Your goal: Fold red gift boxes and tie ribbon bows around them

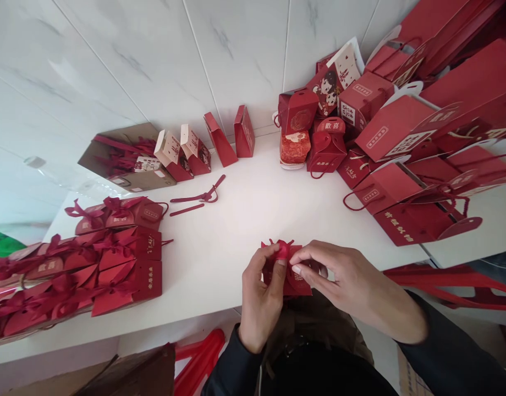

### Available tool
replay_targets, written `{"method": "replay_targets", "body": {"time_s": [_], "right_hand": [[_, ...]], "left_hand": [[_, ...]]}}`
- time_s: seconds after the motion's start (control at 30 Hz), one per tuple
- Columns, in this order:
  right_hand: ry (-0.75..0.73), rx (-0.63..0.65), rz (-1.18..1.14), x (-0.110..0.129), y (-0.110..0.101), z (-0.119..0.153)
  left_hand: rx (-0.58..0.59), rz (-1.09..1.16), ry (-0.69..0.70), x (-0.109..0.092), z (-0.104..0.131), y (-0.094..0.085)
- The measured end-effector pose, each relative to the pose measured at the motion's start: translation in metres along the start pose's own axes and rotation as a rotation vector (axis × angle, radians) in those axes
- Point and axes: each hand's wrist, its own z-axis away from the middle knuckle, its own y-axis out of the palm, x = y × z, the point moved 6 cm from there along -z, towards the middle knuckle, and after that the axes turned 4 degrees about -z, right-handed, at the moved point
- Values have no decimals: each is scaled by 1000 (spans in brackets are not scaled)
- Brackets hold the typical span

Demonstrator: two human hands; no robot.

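A small red gift box (303,288) sits at the front edge of the white table, close to my body. A red ribbon (282,248) is gathered on top of it. My left hand (262,294) is closed, with thumb and index finger pinching the ribbon at its gathered middle. From the other side, my right hand (346,273) reaches in with fingertips pressed together at the ribbon's right part. Both hands hide much of the box and the exact form of the knot.
Finished-looking boxes with bows (127,286) stand packed at the left. Loose ribbon pieces (203,197) lie near a cardboard box (154,181) of ribbons. Several narrow red cartons (222,143) line the wall. Red gift boxes and bags (395,124) crowd the right side.
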Motion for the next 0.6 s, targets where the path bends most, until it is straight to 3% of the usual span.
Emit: {"method": "replay_targets", "body": {"time_s": [0.23,0.6], "right_hand": [[-43,-2,-30,5,3,-6],[-48,-70,28,-8,-5,-7]], "left_hand": [[116,64,-13,-8,0,7],[-39,184,-68,-3,7,3]]}}
